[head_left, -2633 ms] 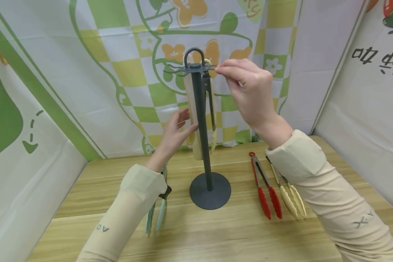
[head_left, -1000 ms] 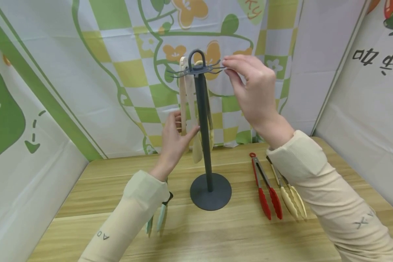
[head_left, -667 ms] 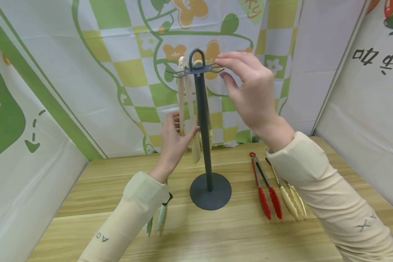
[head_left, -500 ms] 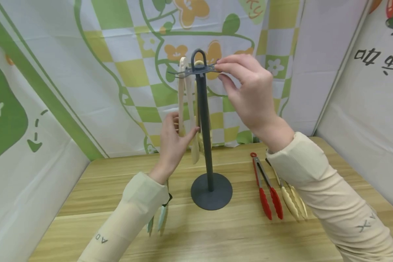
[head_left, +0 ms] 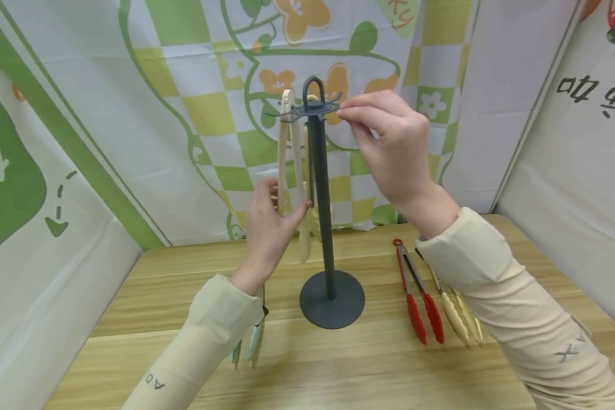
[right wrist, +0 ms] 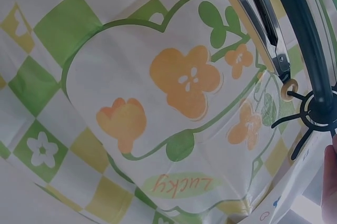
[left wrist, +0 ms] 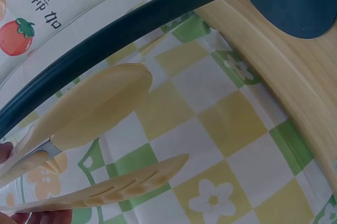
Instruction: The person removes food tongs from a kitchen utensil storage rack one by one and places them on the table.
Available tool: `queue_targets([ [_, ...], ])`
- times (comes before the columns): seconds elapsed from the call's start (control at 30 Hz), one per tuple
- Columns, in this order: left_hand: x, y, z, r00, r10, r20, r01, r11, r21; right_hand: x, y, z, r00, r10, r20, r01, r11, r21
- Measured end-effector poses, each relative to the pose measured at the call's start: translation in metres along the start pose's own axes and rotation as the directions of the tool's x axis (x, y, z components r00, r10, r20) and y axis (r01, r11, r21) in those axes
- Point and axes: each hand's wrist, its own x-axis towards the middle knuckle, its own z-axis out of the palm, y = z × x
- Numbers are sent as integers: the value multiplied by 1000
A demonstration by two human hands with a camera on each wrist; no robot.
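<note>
A dark stand (head_left: pixel 325 228) with a round base and a ring of hooks at its top stands upright on the table. Cream tongs (head_left: pixel 282 154) are at its left hooks; in the left wrist view the tongs (left wrist: pixel 105 103) show one broad smooth head and one ridged head. My left hand (head_left: pixel 266 228) holds their arms from the left, thumb on the near arm. With thumb and fingers, my right hand (head_left: pixel 392 142) pinches a hook at the right; its tip is hidden. Yellow tongs (right wrist: pixel 255 18) hang by a ring from another hook, behind the post.
Red tongs (head_left: pixel 415 290) and yellow tongs (head_left: pixel 456 310) lie to the right on the wooden table (head_left: pixel 359 370). Mint-tipped tongs (head_left: pixel 254 340) lie at the left, partly under my left forearm. A printed cloth (head_left: pixel 210 119) hangs close behind the stand.
The hook ring has turned and the cream tongs have come from behind the post to its left, arms spread. My right fingers have loosened and pinched again at the right hooks.
</note>
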Motion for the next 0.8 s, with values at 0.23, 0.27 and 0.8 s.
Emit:
queue_targets([
  [0.23, 0, 3, -2, 1000, -16, 8, 16, 1000, -4, -1, 0, 0, 1000, -1, -11, 1, 1000, 4],
  [0.27, 1, 3, -2, 1000, -17, 7, 17, 1000, -5, -1, 0, 0, 1000, -1, -12, 1, 1000, 4],
  [0.8, 10, -1, -5, 999, -40, -20, 39, 998, -43, -2, 0, 1, 1000, 3, -18, -3, 1000, 17],
])
